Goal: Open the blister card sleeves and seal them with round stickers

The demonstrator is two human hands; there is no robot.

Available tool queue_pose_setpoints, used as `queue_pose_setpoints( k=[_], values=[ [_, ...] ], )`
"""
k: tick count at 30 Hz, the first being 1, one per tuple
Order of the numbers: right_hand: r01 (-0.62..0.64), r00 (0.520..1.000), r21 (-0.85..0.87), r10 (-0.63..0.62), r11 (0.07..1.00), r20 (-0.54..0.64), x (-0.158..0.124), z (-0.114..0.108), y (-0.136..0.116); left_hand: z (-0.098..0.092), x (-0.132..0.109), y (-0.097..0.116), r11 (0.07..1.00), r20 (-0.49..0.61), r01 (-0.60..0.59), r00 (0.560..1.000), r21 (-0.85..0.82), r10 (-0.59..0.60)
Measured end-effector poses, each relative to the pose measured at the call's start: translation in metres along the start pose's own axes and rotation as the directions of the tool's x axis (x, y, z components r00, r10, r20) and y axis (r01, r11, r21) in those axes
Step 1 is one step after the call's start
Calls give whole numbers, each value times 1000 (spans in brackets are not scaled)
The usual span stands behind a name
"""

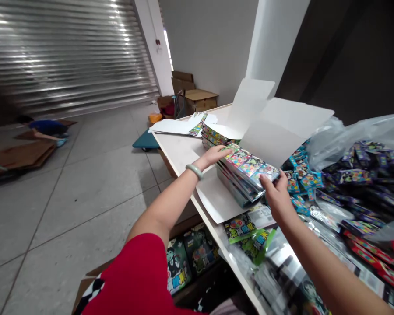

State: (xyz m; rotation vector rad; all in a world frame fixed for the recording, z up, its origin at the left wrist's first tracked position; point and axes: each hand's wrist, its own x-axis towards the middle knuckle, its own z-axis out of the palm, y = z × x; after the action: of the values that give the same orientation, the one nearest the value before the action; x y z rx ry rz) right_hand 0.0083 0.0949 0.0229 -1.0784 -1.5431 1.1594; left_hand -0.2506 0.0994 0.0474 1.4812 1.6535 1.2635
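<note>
A thick stack of colourful printed packets [248, 173] lies tilted inside an open white cardboard box [282, 127] on the table. My left hand [215, 155], with a pale green bangle on the wrist, grips the stack's far end, fingers laid over the top packet. My right hand [276, 192] clasps the stack's near end, thumb on top. A second row of packets [215, 135] sits deeper in the box.
A clear plastic bag [364, 175] of loose packets lies to the right, with more packets strewn on the white table [179, 151]. Cartons stand by the far wall [197, 96]. A person [46, 129] crouches on flattened cardboard at far left. A box of packets [190, 258] sits below.
</note>
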Motion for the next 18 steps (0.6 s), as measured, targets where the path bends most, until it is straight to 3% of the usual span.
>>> queue_pose_setpoints(
  k=[4, 7, 10, 13, 16, 18],
  values=[
    [240, 969, -141, -246, 960, -25, -41, 23, -4, -10, -35, -28, 986, -109, -42, 994, -160, 25],
    [501, 858, -247, -513, 830, 18, -62, 44, 6, -14, -59, -54, 966, -173, -85, 984, -244, 43],
    [676, 735, -263, -656, 688, 173, -74, 58, 23, -16, -80, -80, 944, -211, -104, 977, -313, 37],
    [739, 673, -312, -636, 597, 378, -82, 62, 34, -21, -98, -97, 926, -202, -89, 979, -366, 14],
    [743, 666, -404, -526, 534, 528, -90, 61, 35, -24, -112, -103, 915, -196, -72, 981, -397, -8],
    [744, 664, -436, -491, 506, 564, -94, 59, 33, -22, -118, -102, 912, -226, -75, 974, -404, -21]
  ],
)
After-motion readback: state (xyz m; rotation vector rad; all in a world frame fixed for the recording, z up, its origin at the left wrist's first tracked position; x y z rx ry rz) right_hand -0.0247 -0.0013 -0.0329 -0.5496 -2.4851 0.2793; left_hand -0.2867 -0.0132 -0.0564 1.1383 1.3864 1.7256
